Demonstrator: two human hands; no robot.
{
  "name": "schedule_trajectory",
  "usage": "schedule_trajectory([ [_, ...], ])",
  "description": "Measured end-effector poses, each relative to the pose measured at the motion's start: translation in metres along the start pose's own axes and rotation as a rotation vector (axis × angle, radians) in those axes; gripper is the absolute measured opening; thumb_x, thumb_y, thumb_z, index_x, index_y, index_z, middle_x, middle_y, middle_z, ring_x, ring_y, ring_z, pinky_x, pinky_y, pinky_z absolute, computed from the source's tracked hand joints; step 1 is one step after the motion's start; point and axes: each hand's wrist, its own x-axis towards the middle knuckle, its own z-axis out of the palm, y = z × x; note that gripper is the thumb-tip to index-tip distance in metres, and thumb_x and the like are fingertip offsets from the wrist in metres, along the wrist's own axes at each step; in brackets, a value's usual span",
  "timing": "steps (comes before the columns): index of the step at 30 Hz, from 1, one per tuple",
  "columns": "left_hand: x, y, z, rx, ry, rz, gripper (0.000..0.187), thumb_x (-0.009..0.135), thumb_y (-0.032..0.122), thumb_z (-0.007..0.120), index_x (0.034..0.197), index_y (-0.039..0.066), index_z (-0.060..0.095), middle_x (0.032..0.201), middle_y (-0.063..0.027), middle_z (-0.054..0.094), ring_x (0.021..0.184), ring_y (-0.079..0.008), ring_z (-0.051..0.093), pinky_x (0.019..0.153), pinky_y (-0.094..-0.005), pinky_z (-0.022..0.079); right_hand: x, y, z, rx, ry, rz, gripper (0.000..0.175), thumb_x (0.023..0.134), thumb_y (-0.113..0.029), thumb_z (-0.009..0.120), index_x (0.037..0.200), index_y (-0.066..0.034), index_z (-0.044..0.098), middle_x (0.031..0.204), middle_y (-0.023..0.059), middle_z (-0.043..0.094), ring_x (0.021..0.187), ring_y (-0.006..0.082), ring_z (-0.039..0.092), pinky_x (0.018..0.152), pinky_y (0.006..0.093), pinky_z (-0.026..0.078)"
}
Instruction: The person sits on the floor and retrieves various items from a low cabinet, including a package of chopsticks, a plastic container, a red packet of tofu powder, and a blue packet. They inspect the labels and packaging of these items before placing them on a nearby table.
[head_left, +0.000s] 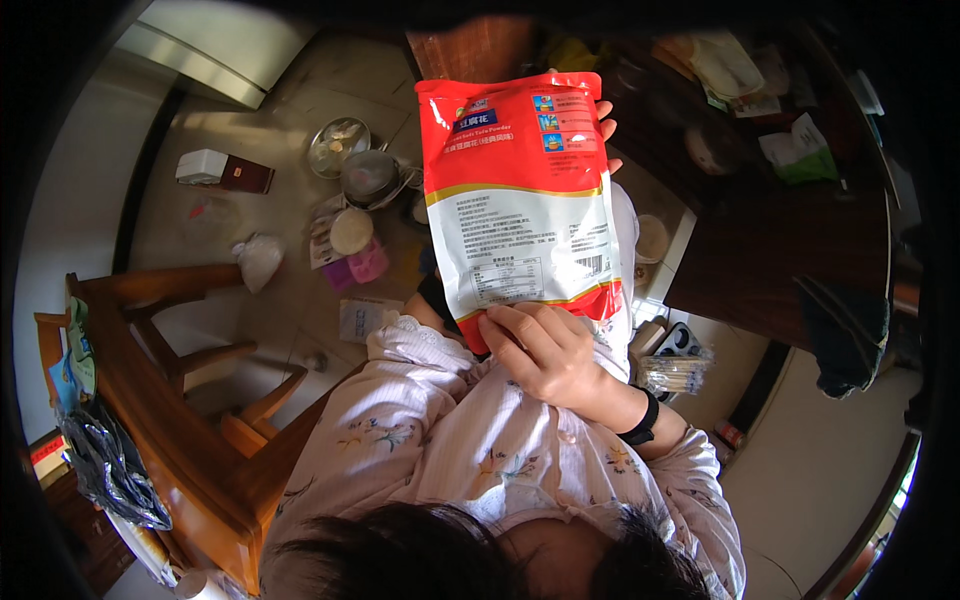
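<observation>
A red and white plastic food pouch (517, 217) is held up before my chest, its printed back panel facing me. Small pictures, lines of writing and a table of figures cover it. My right hand (544, 349) pinches the pouch's lower edge between thumb and fingers, with a black band around the wrist. Behind the pouch, my left hand (608, 129) supports it; only some fingertips show past the right edge, and the palm is hidden. The top edge of the pouch looks flat, and I cannot tell whether it is sealed.
Metal pans (369, 176), a purple and pink item (356, 266), a tied plastic bag (259, 260) and a box (225, 171) lie on the tiled floor. A wooden chair (157, 420) stands left. On the right, a dark table (772, 247) bears several packets; bundled sticks (673, 373) lie below.
</observation>
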Motion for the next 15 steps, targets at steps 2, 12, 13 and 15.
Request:
schedule_trajectory([
  [2,0.0,0.002,0.004,-0.034,0.035,-0.02,0.067,0.097,0.044,0.043,0.144,0.0,0.026,0.144,-0.0154,0.038,0.132,-0.0259,0.039,0.111,-0.048,0.03,0.001,0.0,0.0,-0.002,0.002,-0.015,0.031,0.061,-0.008,0.063,0.091,0.0002,0.063,0.098,0.0104,0.061,0.08,0.0189,0.059,0.062,0.0267,0.048],
  [12,-0.004,0.001,0.021,0.017,0.03,-0.068,0.072,0.095,0.046,0.044,0.146,0.001,0.021,0.148,-0.0157,0.031,0.136,-0.0265,0.034,0.112,-0.044,0.028,0.001,-0.003,0.004,-0.026,-0.008,-0.056,0.027,0.062,-0.009,0.062,0.087,-0.0009,0.062,0.096,0.0089,0.061,0.075,0.016,0.056,0.059,0.025,0.044],
  [13,-0.004,0.001,0.019,-0.029,0.054,-0.075,0.072,0.095,0.047,0.045,0.145,0.0,0.023,0.146,-0.0163,0.034,0.134,-0.0275,0.036,0.111,-0.0433,0.03,0.001,-0.004,0.004,-0.026,-0.007,-0.056,0.026,0.062,-0.009,0.063,0.087,-0.0009,0.062,0.096,0.0088,0.061,0.074,0.0157,0.056,0.059,0.0249,0.044],
  [15,-0.003,0.001,0.014,-0.118,0.105,-0.087,0.071,0.094,0.048,0.046,0.144,0.0,0.027,0.142,-0.0175,0.039,0.129,-0.0294,0.041,0.109,-0.0419,0.034,0.0,-0.004,0.004,-0.02,-0.008,-0.051,0.026,0.062,-0.009,0.063,0.087,-0.001,0.062,0.096,0.0087,0.061,0.073,0.0152,0.056,0.059,0.0248,0.045],
])
